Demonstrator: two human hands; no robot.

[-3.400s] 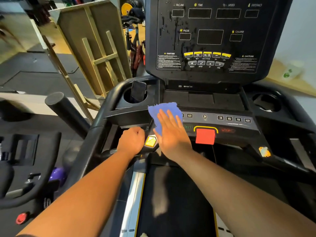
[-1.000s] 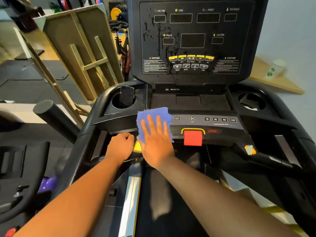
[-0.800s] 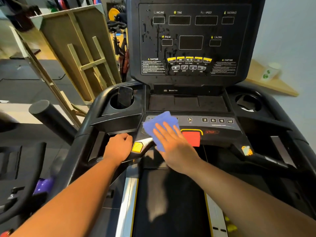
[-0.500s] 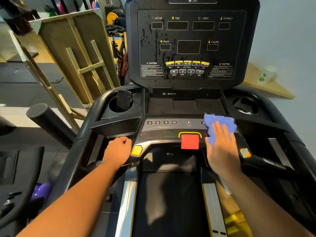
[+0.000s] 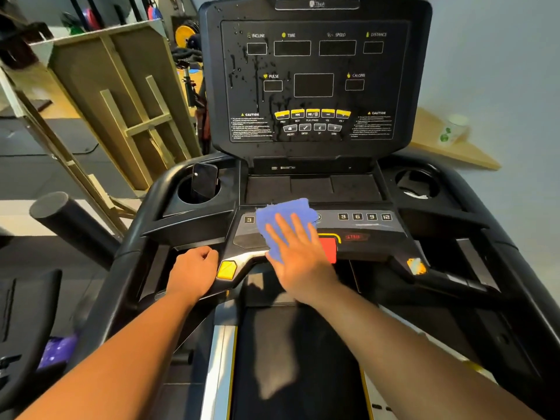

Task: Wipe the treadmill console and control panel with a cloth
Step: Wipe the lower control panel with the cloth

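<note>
Head view: a blue cloth [image 5: 283,221] is pressed flat onto the control panel [image 5: 375,230] by the right hand [image 5: 298,253], fingers straight, beside the red stop button [image 5: 328,249]. A handlebar [image 5: 169,294] is gripped by the left hand [image 5: 194,272], fingers curled round it.

Phone [image 5: 204,181] upright in left cup holder; wooden frame [image 5: 121,107] leaning behind; paper cup [image 5: 453,128] on plank

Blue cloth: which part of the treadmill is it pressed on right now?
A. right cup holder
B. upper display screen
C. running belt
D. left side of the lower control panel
D: the right hand presses the blue cloth flat on the lower control panel, left of the red stop button.
</note>
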